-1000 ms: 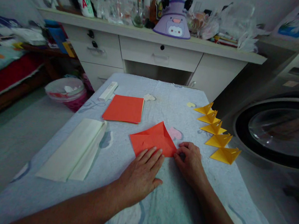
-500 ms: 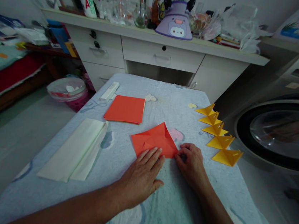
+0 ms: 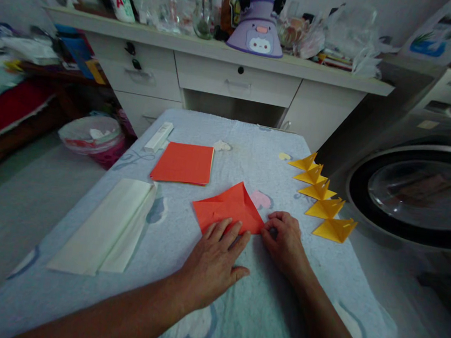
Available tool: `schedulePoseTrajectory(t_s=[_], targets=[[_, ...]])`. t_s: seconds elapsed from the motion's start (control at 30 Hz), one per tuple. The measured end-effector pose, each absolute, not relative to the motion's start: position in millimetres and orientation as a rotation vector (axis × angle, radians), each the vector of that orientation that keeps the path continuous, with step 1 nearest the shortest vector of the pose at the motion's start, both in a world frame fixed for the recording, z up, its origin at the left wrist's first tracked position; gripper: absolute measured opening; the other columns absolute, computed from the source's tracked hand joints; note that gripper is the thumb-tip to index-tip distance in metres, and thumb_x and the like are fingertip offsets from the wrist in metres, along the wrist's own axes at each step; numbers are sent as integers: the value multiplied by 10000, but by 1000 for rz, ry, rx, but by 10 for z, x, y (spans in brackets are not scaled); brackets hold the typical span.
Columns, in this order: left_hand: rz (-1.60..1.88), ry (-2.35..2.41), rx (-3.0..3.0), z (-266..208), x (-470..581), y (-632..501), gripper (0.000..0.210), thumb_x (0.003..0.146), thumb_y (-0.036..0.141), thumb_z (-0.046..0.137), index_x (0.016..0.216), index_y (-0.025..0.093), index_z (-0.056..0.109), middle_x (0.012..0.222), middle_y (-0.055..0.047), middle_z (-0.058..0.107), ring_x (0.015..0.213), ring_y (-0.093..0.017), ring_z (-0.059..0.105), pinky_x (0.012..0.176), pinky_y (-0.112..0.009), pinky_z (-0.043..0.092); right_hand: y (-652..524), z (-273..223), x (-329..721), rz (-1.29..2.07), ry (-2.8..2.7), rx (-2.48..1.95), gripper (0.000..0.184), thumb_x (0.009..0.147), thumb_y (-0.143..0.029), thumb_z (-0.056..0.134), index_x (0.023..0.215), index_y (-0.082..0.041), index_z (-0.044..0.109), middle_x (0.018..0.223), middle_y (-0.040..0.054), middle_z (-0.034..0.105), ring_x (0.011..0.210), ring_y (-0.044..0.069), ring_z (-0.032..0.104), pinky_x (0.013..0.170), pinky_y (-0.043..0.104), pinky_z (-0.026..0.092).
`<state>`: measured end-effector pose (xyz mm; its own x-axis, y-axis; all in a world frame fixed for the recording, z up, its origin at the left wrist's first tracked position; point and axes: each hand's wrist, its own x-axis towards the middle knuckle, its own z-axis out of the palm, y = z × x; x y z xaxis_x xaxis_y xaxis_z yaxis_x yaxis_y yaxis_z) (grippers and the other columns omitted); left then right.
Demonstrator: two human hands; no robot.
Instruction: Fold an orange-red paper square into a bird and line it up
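A sheet of orange-red origami paper (image 3: 229, 205), creased and partly folded, lies on the cloth-covered table with one corner pointing away from me. My left hand (image 3: 215, 260) rests flat on its near edge, fingers spread and thumb out to the side. At the paper's right corner, my right hand (image 3: 283, 238) is closed, with thumb and forefinger pinching the tip. Behind and to the left sits a stack of orange-red paper squares (image 3: 183, 163). Several folded yellow paper pieces (image 3: 335, 229) form a row along the table's right side.
A folded pale sheet (image 3: 100, 225) lies at the left, and a narrow white box (image 3: 158, 137) is near the far left corner. Beyond the table is a white cabinet (image 3: 235, 80) topped with bottles and bags. A washing machine (image 3: 418, 193) stands right, a waste bin (image 3: 91, 134) left.
The whole view has shifted slightly, so things appear a little further left. My left fingers have drawn slightly nearer the paper's edge and spread; the right hand keeps its pinch at the corner.
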<state>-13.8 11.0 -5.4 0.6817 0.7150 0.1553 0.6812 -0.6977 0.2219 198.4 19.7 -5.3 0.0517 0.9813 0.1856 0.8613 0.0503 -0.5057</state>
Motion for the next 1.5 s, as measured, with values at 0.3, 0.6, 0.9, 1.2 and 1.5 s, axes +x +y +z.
schedulePoseTrajectory(t_s=[0.3, 0.6, 0.9, 1.2, 1.5], targets=[[355, 1149, 2772, -49, -144, 115, 660, 887, 606, 509, 1422, 227, 434, 1484, -98, 442, 1346, -349, 377, 1102, -530, 325, 154, -6, 2082, 464, -1817, -1745, 171, 743, -103, 540, 788, -210, 666, 1089, 85, 611, 1075, 251, 529, 966, 433, 393], [331, 1145, 2791, -57, -147, 116, 657, 895, 597, 501, 1427, 219, 424, 1477, -106, 445, 1345, -361, 371, 1087, -535, 328, 93, 33, 2128, 499, -1832, -1704, 281, 677, -67, 529, 891, -215, 636, 1158, 81, 577, 1130, 257, 494, 989, 446, 368], [332, 1144, 2792, -54, -140, 122, 654, 890, 585, 521, 1418, 210, 432, 1469, -115, 451, 1344, -366, 377, 1096, -545, 324, 158, -9, 2037, 388, -1860, -1867, 53, 805, -204, 644, 790, -217, 693, 1147, 87, 604, 1084, 274, 508, 932, 456, 384], [327, 1208, 2776, -47, -141, 105, 686, 864, 582, 567, 1419, 202, 433, 1480, -144, 442, 1357, -366, 386, 1094, -542, 351, 175, -27, 2018, 359, -1856, -1860, 92, 822, -219, 614, 787, -215, 700, 1136, 97, 599, 1068, 282, 511, 926, 460, 390], [340, 1109, 2806, -148, -153, 107, 674, 914, 490, 539, 1438, 95, 387, 1521, -166, 396, 1397, -300, 375, 1140, -436, 348, 178, -55, 1967, 261, -1849, -1887, 99, 812, -207, 598, 749, -212, 675, 1108, 95, 605, 1036, 278, 517, 903, 455, 395]])
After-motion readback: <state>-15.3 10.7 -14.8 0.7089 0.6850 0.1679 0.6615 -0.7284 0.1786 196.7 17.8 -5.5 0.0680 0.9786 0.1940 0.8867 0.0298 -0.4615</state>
